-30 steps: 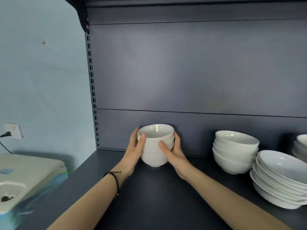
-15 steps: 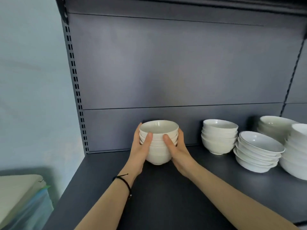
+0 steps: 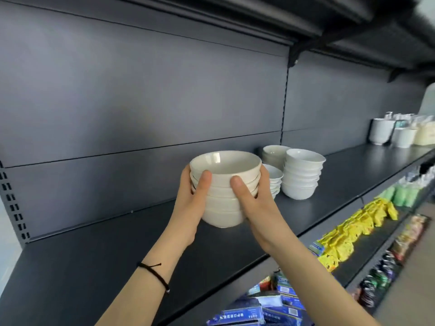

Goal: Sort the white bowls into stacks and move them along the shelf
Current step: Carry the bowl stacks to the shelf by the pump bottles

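Observation:
A stack of small white bowls (image 3: 222,182) hangs lifted above the dark shelf (image 3: 117,250). My left hand (image 3: 191,203) grips its left side with the thumb across the front, and my right hand (image 3: 253,203) grips its right side the same way. Behind and to the right, three more stacks stand on the shelf: a tall stack of white bowls (image 3: 302,175), a low stack (image 3: 274,182) partly hidden by my right hand, and a greyish stack (image 3: 274,154) against the back panel.
White mugs and containers (image 3: 395,135) stand at the shelf's far right end. Lower shelves hold yellow packets (image 3: 353,229), green packets (image 3: 402,196) and blue boxes (image 3: 259,309). An upper shelf (image 3: 353,24) overhangs.
Both hands have lifted the stack off the shelf and carried it rightward, nearer the other stacks. The view has swung right, showing the far end and lower shelves.

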Demonstrator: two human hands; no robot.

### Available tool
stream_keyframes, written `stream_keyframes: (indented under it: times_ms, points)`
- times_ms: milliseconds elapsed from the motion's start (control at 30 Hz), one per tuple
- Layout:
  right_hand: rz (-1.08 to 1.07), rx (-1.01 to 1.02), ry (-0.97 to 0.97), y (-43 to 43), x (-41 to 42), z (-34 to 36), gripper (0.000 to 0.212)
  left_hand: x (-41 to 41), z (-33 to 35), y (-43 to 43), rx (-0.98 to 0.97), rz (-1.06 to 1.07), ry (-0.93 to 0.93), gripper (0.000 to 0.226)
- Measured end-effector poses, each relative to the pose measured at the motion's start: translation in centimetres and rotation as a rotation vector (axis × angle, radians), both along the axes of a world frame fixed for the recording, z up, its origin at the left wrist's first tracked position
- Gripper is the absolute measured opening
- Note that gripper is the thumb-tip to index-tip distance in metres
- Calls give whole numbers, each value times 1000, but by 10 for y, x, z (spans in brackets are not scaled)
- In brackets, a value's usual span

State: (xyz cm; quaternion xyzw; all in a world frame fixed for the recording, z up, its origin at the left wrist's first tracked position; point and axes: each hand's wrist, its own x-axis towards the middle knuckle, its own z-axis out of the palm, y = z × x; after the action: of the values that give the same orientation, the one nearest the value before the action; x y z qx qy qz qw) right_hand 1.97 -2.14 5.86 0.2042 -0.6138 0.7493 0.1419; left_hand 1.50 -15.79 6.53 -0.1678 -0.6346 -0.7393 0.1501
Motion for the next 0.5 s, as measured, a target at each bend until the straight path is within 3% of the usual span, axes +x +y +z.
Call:
stream_keyframes:
  times_ms: [167, 300, 500]
  points:
    - [-60, -24, -18, 61, 31, 3, 74, 23, 7, 64, 50, -69, 6, 56]
    - [-102, -18, -20, 118, 46, 0, 71, 29, 6, 118, 59, -117, 20, 51]
    - [-171, -15, -22, 217, 46, -1, 82, 24, 6, 220, 98, -194, 53, 69]
